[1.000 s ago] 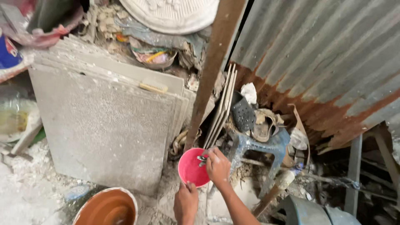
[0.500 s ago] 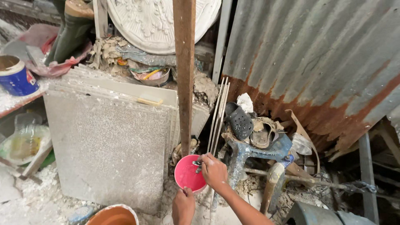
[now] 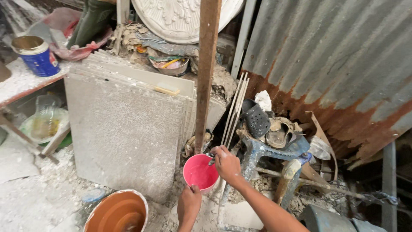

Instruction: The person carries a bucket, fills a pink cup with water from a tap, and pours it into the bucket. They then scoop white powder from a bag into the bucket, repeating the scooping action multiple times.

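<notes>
Head view: pink cup (image 3: 200,172) sits low in a tight gap, grey slabs (image 3: 124,133) leaning close on its left, a rusty post (image 3: 206,77) just behind, a blue stool (image 3: 270,150) crowding the right. Left hand (image 3: 189,204) has its grip clamped on the near rim from below; right hand (image 3: 226,164), fingers together, pinches a small tap at the far rim.

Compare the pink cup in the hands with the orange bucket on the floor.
The pink cup is small, held up by the left hand at its near rim, with the right hand at its far rim; the orange bucket is much wider and stands untouched on the floor. The cup is pink inside and out; the bucket is orange-brown with a pale, spattered rim. Both are round, open-topped containers.
</notes>
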{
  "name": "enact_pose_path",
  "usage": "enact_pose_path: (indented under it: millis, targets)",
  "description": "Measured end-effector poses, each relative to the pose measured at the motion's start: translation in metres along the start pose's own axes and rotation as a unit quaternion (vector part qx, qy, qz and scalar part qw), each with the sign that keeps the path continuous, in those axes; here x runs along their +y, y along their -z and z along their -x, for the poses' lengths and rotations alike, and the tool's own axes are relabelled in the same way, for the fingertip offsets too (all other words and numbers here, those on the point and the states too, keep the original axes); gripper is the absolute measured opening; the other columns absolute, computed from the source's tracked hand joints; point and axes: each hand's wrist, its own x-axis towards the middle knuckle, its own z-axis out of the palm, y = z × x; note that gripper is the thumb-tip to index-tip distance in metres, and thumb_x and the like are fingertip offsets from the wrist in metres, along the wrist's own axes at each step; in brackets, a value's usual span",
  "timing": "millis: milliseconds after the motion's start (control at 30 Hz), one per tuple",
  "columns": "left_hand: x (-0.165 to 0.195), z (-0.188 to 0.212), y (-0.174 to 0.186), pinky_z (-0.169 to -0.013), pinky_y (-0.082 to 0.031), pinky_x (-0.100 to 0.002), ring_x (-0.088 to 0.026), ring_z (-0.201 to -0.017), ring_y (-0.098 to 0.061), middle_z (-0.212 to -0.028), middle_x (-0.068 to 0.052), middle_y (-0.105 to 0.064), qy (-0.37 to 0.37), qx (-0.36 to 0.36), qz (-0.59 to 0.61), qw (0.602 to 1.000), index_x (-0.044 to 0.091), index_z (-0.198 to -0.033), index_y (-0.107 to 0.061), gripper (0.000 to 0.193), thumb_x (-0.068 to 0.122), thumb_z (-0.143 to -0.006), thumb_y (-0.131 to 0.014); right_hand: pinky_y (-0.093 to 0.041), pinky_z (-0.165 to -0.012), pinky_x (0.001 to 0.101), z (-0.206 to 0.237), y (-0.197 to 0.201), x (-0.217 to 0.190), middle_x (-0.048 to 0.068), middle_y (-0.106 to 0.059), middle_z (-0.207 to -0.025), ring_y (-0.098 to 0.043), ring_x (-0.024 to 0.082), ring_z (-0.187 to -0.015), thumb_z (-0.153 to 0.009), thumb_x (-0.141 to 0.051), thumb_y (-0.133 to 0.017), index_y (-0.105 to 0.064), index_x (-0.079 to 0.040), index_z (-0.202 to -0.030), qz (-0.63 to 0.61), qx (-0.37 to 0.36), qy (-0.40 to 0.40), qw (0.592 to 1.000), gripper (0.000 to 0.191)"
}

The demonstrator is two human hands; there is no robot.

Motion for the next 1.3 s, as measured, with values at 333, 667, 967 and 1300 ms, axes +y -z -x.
enact_pose_path:
  millis: [333, 667, 967, 1300]
  targets:
    - [0.005, -0.006, 0.008, -0.087, -0.056, -0.053, -0.043, -0.100, -0.071, -0.102, -0.022, -0.075, -0.002, -0.025, -0.013, 1.000, 0.007, -0.102, -0.073, 0.044, 0.043, -0.096, -0.048, -0.056, -0.072, 0.0495, -0.003, 0.008, -0.005, 0.007, -0.068, -0.105, -0.070, 0.037, -0.084, -0.092, -0.012, -0.056, -0.066, -0.015, -0.105, -0.017, -0.009, 0.012, 1.000, 0.017]
    - [0.006, -0.010, -0.006, -0.089, -0.055, -0.053, -0.043, -0.100, -0.071, -0.102, -0.023, -0.074, -0.036, 0.006, -0.022, 0.999, 0.006, -0.099, -0.073, 0.044, 0.043, -0.096, -0.050, -0.056, -0.072, 0.0491, -0.002, 0.009, -0.006, 0.007, -0.067, -0.106, -0.070, 0.036, -0.085, -0.092, -0.011, -0.058, -0.066, -0.015, -0.105, -0.014, -0.003, 0.023, 1.000, 0.017]
    - [0.020, -0.005, 0.015, -0.088, -0.056, -0.052, -0.042, -0.102, -0.071, -0.106, -0.020, -0.074, -0.003, -0.026, -0.042, 0.999, 0.009, -0.102, -0.073, 0.045, 0.047, -0.096, -0.050, -0.056, -0.070, 0.0472, 0.000, 0.009, -0.006, 0.006, -0.067, -0.106, -0.071, 0.034, -0.084, -0.090, -0.008, -0.059, -0.066, -0.015, -0.106, -0.016, -0.006, 0.032, 0.999, 0.019]
    - [0.021, -0.014, 0.023, -0.082, -0.058, -0.051, -0.040, -0.094, -0.075, -0.100, -0.019, -0.077, -0.007, -0.053, -0.047, 0.997, 0.009, -0.104, -0.074, 0.043, 0.045, -0.097, -0.050, -0.057, -0.068, 0.0428, 0.001, 0.011, -0.012, 0.003, -0.069, -0.106, -0.072, 0.030, -0.084, -0.088, -0.005, -0.060, -0.069, -0.015, -0.105, -0.036, 0.020, 0.031, 0.999, 0.022]
